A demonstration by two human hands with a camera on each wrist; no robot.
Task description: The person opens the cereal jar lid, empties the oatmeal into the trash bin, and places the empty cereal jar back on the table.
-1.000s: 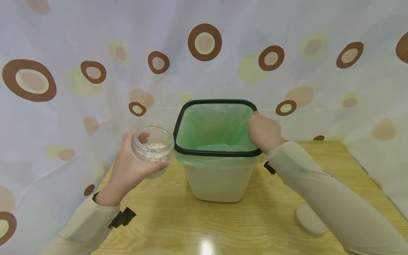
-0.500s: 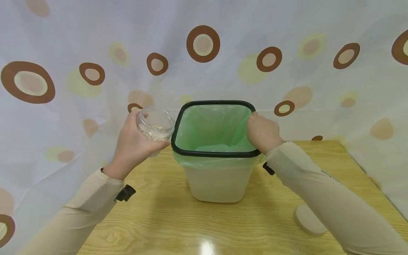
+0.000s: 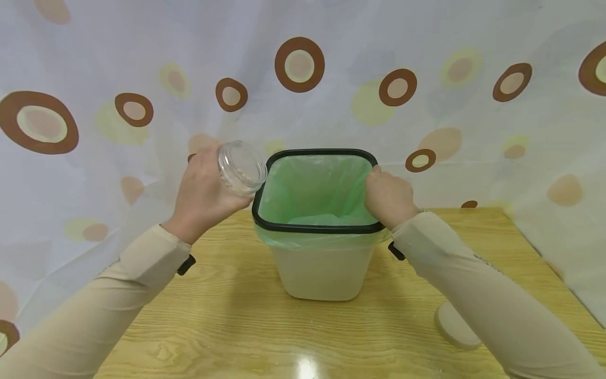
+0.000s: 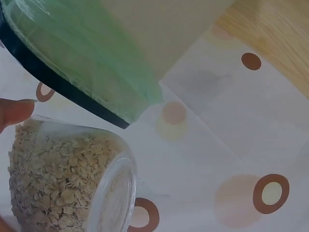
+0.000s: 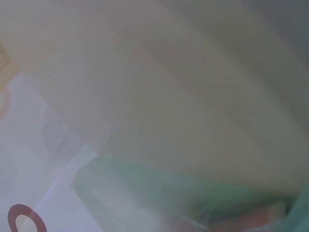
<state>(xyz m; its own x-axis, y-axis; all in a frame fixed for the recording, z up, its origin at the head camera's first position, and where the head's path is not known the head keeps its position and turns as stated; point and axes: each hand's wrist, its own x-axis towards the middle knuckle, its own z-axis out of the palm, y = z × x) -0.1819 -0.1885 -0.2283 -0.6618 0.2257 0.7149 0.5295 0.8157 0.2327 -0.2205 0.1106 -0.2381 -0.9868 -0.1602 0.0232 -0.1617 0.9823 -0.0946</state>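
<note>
A clear jar [image 3: 242,169] of oats [image 4: 67,179] leans toward the bin [image 3: 324,271], by its left edge. The left hand [image 3: 201,187] holds the jar's side, perhaps so its mouth stays free. The right hand [image 3: 390,197] grips the black rim [image 3: 317,229], probably keeping the bin still on the worktop [image 3: 213,305].

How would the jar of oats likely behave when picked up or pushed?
The jar is probably stiff: its sides look undented in the left hand. Being round, it may roll. The loose oats would likely shift when tilted.
</note>
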